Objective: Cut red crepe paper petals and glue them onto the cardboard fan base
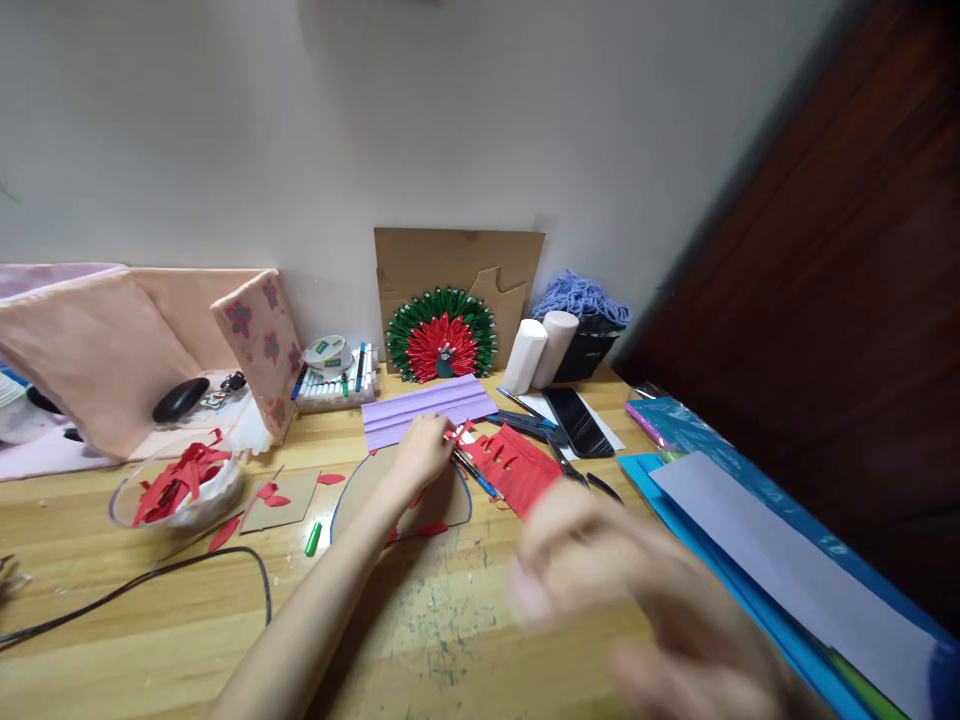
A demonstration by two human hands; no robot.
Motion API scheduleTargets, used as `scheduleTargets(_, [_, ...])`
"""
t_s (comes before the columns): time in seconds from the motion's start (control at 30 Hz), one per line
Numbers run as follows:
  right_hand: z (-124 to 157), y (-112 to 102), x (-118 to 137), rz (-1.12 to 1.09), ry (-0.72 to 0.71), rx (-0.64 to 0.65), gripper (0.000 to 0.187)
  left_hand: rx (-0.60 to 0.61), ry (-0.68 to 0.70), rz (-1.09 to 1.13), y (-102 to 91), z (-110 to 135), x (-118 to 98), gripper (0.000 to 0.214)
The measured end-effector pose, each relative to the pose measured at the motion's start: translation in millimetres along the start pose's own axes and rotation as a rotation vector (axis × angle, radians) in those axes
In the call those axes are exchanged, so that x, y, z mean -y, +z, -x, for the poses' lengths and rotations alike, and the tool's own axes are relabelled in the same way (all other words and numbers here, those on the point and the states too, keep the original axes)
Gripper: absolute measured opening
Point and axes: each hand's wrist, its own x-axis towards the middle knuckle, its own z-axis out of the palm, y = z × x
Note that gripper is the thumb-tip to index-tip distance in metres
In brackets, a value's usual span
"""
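My left hand (424, 450) reaches over a rounded cardboard piece (442, 500) with a blue outline and red paper petals on it. Its fingers are curled down by red and white scraps (463, 434); what they pinch is hidden. Beside it lie a blue pen (480, 478) and red crepe paper (517, 465) with slits cut in it. Closer to me, my right hand (585, 560) is smeared by motion above the table, in front of the red paper. Black-handled scissors (562, 455) lie just beyond the red paper.
A purple pleated paper (420, 408) lies behind my left hand. At left stand a bowl (124, 505) of red strips and a pink box (90, 360). A peacock craft (442, 340) leans at the back. A phone (577, 422) and blue folders (720, 570) are at right.
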Motion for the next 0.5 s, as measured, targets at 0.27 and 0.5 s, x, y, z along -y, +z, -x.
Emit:
scheduleTargets(0.27, [-40, -7, -184, 0.504, 0.536, 0.014, 0.023, 0.097, 0.11, 0.092, 22.2, -11, -25, 0.034])
scheduleTargets(0.5, [-40, -1, -197, 0.342, 0.56, 0.115, 0.026, 0.163, 0.041, 0.256, 37.6, -16, -31, 0.014])
